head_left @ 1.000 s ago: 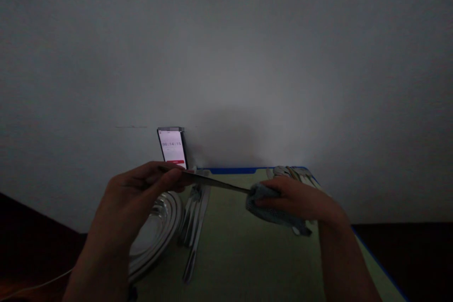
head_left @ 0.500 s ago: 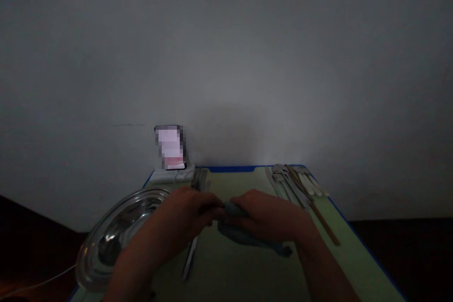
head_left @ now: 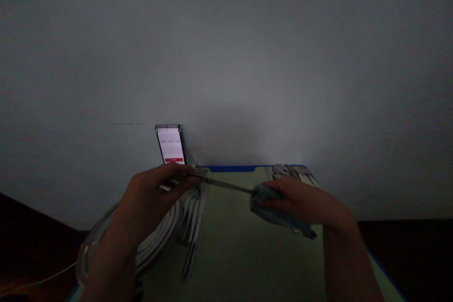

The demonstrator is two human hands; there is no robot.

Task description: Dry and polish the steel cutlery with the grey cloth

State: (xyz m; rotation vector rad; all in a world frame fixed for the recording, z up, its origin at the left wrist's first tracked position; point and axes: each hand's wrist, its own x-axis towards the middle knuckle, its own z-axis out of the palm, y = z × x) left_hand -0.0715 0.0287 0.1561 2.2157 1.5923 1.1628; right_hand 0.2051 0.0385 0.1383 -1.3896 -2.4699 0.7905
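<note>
A thin, flat metal knife (head_left: 228, 185) spans the space between my hands, tilted slightly down to the right. My left hand (head_left: 159, 193) is closed, pinching its left end between thumb and fingers. In my closed right hand (head_left: 290, 196) is a grey-blue cloth (head_left: 279, 214), wrapped round the knife's right end, which is hidden. One corner of the cloth hangs down toward the right. Below my left hand, several pieces of metal cutlery (head_left: 193, 226) lie side by side on the pale green table (head_left: 247, 255).
A shiny metal bowl (head_left: 163, 233) stands at the left, partly behind my left forearm. More cutlery (head_left: 283, 171) lies at the back right, partly covered by my right hand. A phone showing a timer (head_left: 171, 146) leans against the grey wall (head_left: 226, 56).
My hands have moved apart, the left up and leftward, the right to the right with the cloth. A length of the knife now shows between them.
</note>
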